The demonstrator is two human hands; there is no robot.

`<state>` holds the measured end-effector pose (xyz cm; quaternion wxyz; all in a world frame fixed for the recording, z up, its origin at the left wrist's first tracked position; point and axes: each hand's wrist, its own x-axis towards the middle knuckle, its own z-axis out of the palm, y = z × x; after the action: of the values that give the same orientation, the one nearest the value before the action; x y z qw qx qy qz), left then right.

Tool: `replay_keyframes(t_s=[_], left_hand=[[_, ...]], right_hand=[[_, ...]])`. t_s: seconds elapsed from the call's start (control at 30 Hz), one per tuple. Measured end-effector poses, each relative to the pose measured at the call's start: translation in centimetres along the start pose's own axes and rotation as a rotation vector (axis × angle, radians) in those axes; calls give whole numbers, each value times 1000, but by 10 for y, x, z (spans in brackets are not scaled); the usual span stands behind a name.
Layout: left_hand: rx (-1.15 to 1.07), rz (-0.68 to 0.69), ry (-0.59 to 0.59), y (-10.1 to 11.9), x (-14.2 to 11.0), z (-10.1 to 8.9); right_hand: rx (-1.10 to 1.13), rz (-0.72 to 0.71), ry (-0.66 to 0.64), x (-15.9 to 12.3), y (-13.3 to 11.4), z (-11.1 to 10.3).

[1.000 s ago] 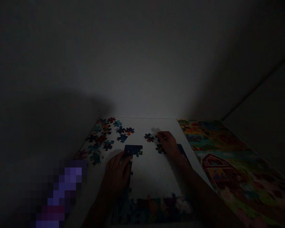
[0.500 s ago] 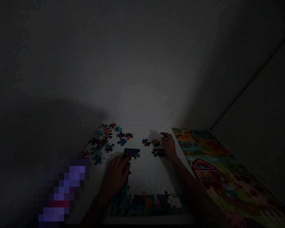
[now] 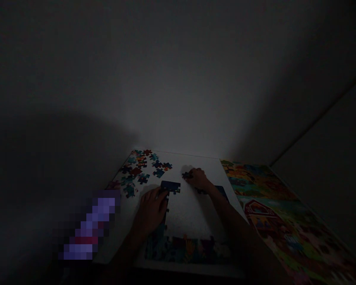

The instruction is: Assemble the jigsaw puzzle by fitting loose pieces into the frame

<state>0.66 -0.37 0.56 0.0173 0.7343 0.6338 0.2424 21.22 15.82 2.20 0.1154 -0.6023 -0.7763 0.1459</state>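
Note:
The scene is dim. My right hand (image 3: 198, 179) has its fingertips on a small dark jigsaw piece (image 3: 186, 175) and appears to pinch it against the white board (image 3: 190, 215). Its wrist partly hides another dark piece group (image 3: 221, 191). My left hand (image 3: 150, 211) lies flat beside a dark blue assembled puzzle section (image 3: 170, 187), its fingertips touching that section's edge. A strip of assembled puzzle border (image 3: 186, 249) runs along the near side. Several loose colourful pieces (image 3: 141, 168) lie at the far left.
A large puzzle box lid (image 3: 273, 209) with a painted red barn lies flat to the right of the board. A pixelated purple object (image 3: 89, 225) sits at the lower left. Dark walls rise behind the board.
My right hand has moved left from beside the dark pieces onto a small piece. My left hand stays nearly in place. The whole view has shifted slightly.

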Motion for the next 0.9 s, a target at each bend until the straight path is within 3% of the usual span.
replay_keyframes(t_s=[0.2,0.37,0.53,0.63,0.9], left_hand=[[-13,-5,13,-1,0,2],[-19,0,30,0,0,1],[-24,-5,3,1,0,0],[-28,-10,-9,1,0,-1],[-14,-10,-15,0,2,0]], right_hand=[[150,-106,-51,-2,9,-3],[689,-314,-97,-18,18,-6],[989,-263,-288,-31,21,-5],[952,-245,-318,-35,18,2],[463,-268,-85,-42,3,8]])
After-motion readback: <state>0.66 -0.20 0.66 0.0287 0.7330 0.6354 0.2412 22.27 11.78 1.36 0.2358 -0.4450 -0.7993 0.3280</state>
